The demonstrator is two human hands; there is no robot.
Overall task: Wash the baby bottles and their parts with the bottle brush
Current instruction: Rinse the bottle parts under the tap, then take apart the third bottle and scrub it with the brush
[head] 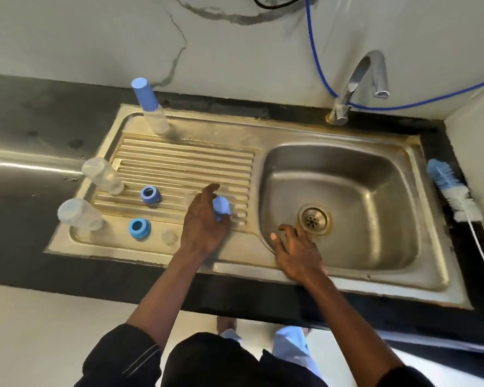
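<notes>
My left hand (204,222) grips a blue cap (221,209) over the near right of the drainboard (185,160). My right hand (296,252) is relaxed, fingers spread at the near left lip of the basin (375,177). I judge the washing barely begun. The bottle brush (453,191) lies untouched on the right counter, the tap (361,76) runs dry, and the basin holds nothing. On the left, one open bottle (102,175) and another (78,215) look empty.

tall bottle cap (142,93): blue | 2 rings (150,194) (139,227): blue | small cap (221,208): light blue | brush (444,180): blue and white | 2 bottles (102,175) (78,215): see-through | sink (291,132): shiny grey with yellow stains | counter (39,121): black | hose (315,51): blue
</notes>
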